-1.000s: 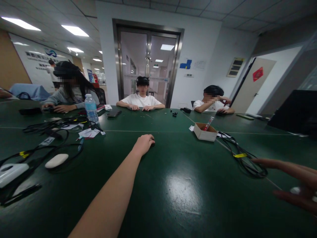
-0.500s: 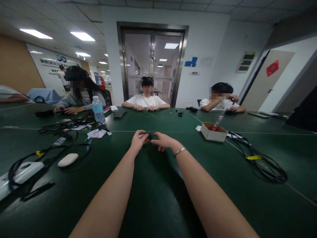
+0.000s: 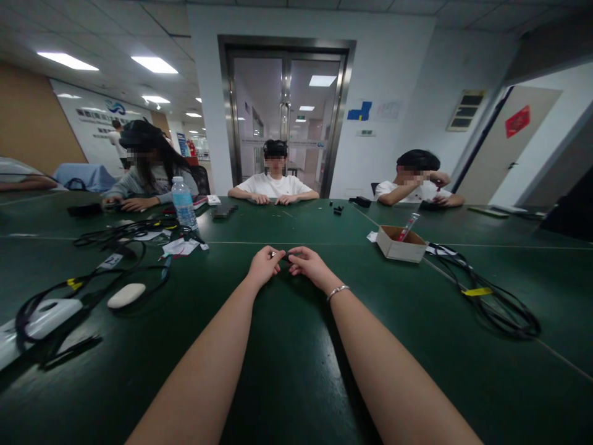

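Observation:
Both my arms reach out over the dark green table (image 3: 296, 371). My left hand (image 3: 264, 266) and my right hand (image 3: 309, 267) meet fingertip to fingertip near the table's middle. Between the fingers sits a small dark part (image 3: 285, 255), pinched from both sides; its shape is too small to make out. A thin silver bracelet (image 3: 337, 290) circles my right wrist.
A small cardboard box (image 3: 401, 243) with a red-capped tube stands at the right, black cables (image 3: 491, 296) beyond it. At the left lie tangled cables (image 3: 92, 266), a white oval object (image 3: 126, 295), paper labels and a water bottle (image 3: 184, 203). Three people sit at the far side.
A second ago only my left hand lay on the table and my right was far right. The right hand came in to meet the left; both have since shifted slightly nearer.

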Demonstrator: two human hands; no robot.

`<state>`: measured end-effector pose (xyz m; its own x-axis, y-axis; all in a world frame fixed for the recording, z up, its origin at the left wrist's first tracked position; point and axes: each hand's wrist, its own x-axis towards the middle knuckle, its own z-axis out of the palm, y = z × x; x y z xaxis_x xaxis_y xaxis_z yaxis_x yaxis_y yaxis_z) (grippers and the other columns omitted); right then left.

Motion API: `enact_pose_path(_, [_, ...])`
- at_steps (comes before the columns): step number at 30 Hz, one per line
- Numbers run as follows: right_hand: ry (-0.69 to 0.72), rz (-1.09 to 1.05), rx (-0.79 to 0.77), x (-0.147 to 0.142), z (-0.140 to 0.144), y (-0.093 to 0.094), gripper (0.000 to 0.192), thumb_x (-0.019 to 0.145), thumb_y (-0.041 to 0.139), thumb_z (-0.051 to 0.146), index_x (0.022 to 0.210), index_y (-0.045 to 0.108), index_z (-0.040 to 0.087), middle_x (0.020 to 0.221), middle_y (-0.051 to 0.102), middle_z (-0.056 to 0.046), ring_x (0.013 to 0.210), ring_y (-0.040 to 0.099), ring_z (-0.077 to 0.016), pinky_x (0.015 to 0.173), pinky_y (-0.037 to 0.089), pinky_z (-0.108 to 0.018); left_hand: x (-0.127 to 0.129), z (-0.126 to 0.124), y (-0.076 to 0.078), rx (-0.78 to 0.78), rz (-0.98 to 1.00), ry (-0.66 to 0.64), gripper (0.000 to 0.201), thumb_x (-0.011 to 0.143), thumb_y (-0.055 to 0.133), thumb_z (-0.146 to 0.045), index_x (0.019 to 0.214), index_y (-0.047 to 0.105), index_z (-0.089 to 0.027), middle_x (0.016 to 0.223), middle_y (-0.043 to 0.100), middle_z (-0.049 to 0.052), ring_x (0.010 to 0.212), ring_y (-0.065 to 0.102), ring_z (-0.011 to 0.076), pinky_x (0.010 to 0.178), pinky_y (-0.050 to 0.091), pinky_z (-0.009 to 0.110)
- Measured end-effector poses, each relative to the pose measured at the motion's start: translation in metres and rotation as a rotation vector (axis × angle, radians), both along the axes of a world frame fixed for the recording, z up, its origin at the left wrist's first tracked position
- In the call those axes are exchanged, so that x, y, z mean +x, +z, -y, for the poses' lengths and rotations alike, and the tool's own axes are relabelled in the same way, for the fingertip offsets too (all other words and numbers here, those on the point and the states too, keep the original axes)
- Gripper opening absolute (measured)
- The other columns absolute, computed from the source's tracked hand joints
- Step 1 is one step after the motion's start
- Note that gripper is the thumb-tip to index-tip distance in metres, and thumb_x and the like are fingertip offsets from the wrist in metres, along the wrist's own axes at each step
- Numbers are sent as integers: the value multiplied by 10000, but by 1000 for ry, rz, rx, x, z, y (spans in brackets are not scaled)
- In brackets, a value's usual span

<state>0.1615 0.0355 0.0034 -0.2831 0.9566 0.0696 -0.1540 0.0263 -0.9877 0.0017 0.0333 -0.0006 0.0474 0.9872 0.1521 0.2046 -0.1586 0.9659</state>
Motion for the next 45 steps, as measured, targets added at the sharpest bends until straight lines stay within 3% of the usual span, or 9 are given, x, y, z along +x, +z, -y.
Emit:
enact_pose_path(5, [34,-40,-12,4,2,0,204,764,674,67,940,592,127,633,626,-5,537,623,-94,494,535,-155,0,-2,2,29,38,49,313,889,422,-387,840,585,-125,499,492,-32,404,437,76,424,335,188])
enact_pose_path(10, [-9,-62,-38,6,5,2,221,758,646,7,942,594,117,674,647,-29,558,637,-105,519,541,-168,-2,-2,2,-63,206,-70,188,849,526,-277,901,606,-115,677,604,24,574,547,85,562,430,194])
enact_pose_path(16, [-30,-128,-70,7,5,3,167,799,613,24,943,604,107,730,655,-49,571,648,-111,570,559,-194,-1,0,3,-99,197,-87,93,846,543,-202,855,546,-110,693,640,45,589,572,91,582,448,206])
enact_pose_path(35, [-29,-142,-82,9,3,0,143,788,640,31,916,631,93,746,661,-65,592,654,-126,589,572,-213,-2,2,4,-98,117,-89,168,814,610,-275,819,546,-119,665,655,51,576,594,108,564,464,221])
enact_pose_path(45, [-2,-150,-56,11,1,-3,194,750,674,31,919,628,114,891,655,-76,625,660,-125,608,575,-223,0,1,4,-125,112,-88,238,822,598,-344,777,523,-123,599,647,40,507,576,100,520,443,204])
